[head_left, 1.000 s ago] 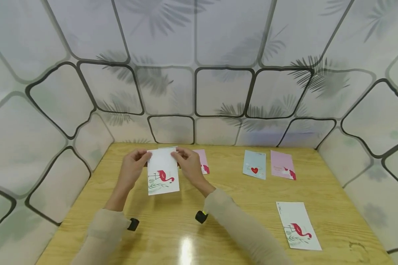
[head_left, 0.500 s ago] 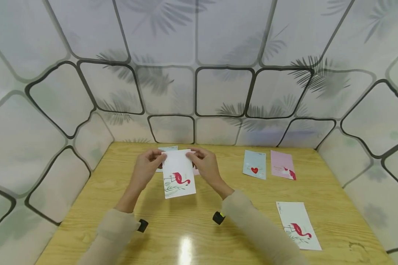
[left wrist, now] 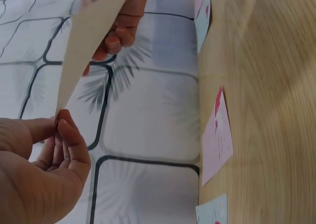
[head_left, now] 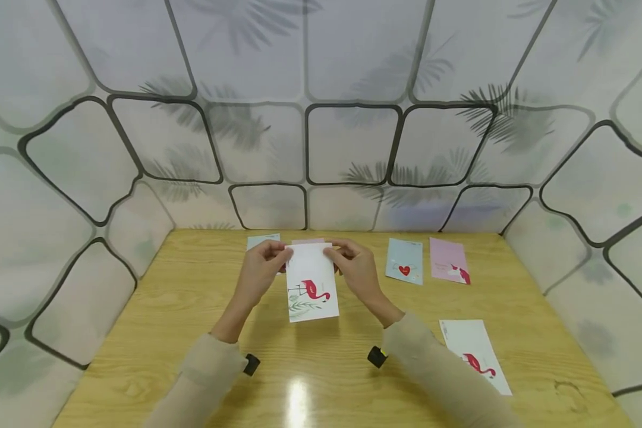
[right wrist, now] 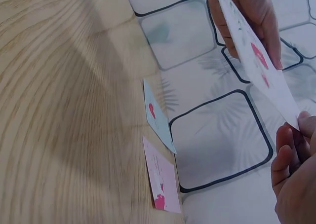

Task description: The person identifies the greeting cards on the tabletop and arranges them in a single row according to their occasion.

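Observation:
A white card with a red flamingo [head_left: 311,309] is held up over the table by both hands. My left hand [head_left: 262,266] pinches its upper left corner between thumb and fingers. At the upper right corner my right hand [head_left: 357,268] pinches it the same way. The card's lower edge hangs toward me, and its shadow falls on the wood below. Behind it, a light blue card [head_left: 262,239] and a pink card [head_left: 308,241] lie at the table's back, mostly covered by the hands and the flamingo card in the head view.
On the wooden table [head_left: 182,297], a light blue heart card [head_left: 405,258] and a pink unicorn card [head_left: 449,257] lie at the back right. Another white flamingo card [head_left: 468,339] lies front right, partly behind the right sleeve. A patterned wall [head_left: 353,142] rises behind the table.
Both hands have carried the flamingo card to the right across the table. The light blue card at the back left has come partly into sight. The head view has shifted slightly.

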A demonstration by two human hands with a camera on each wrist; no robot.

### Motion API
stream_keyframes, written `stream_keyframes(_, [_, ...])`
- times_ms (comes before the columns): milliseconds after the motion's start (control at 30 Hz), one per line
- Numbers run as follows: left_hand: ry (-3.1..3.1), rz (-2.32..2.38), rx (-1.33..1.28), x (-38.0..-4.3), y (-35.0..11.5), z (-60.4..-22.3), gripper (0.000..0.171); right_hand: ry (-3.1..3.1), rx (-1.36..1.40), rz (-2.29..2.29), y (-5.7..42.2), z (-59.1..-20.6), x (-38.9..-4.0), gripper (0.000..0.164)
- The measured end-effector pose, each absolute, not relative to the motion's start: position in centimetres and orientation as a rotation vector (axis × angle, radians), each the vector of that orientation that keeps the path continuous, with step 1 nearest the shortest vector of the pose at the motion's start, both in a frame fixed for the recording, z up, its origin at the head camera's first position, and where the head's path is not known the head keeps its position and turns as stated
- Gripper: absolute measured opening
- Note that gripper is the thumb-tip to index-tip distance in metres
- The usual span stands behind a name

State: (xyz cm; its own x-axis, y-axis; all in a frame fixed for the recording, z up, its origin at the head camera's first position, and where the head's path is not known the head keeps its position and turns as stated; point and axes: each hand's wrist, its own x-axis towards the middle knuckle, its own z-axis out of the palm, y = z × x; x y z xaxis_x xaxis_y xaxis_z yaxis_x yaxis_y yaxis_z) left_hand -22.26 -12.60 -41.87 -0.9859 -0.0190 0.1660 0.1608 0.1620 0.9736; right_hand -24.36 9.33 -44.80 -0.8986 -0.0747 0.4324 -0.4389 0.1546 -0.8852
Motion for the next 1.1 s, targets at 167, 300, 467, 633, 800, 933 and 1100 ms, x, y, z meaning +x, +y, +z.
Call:
stream_keyframes(167, [-2.275, -1.955, -0.155, -22.1, -10.9, -41.8, 0.017, -2.156, 0.463, 1.78, 11.0, -44.7, -23.8, 0.019])
stream_keyframes(300, [-2.3, -1.955, -0.145, -22.0, -9.4, -42.3, 0.014, -2.178, 0.428, 1.768, 12.4, -44.9, -23.2, 0.018])
stream_keyframes(467, [-2.337, -1.948, -0.14, -21.8, -7.9, -42.7, 0.013, -2.223, 0.401, 1.741, 14.1, -45.3, -22.6, 0.02])
stream_keyframes(633, [-2.366, -1.957, -0.169, -21.8, -6.7, -42.8, 0.012, -2.259, 0.418, 1.704, 15.0, -43.2, -20.9, 0.018])
stream_keyframes(800, [-2.399, -1.958, -0.193, -21.8, -5.4, -42.9, 0.011, -2.261, 0.424, 1.738, 16.2, -41.9, -19.7, 0.017])
stream_keyframes(933, [-2.397, -1.974, -0.235, -21.8, -4.2, -43.1, 0.011, -2.29, 0.387, 1.743, 17.5, -41.8, -19.4, 0.017])
stream_keyframes(1100, [-2.409, -1.987, -0.299, -21.7, -3.1, -43.4, 0.011, -2.345, 0.337, 1.69, 18.9, -42.3, -19.4, 0.017])
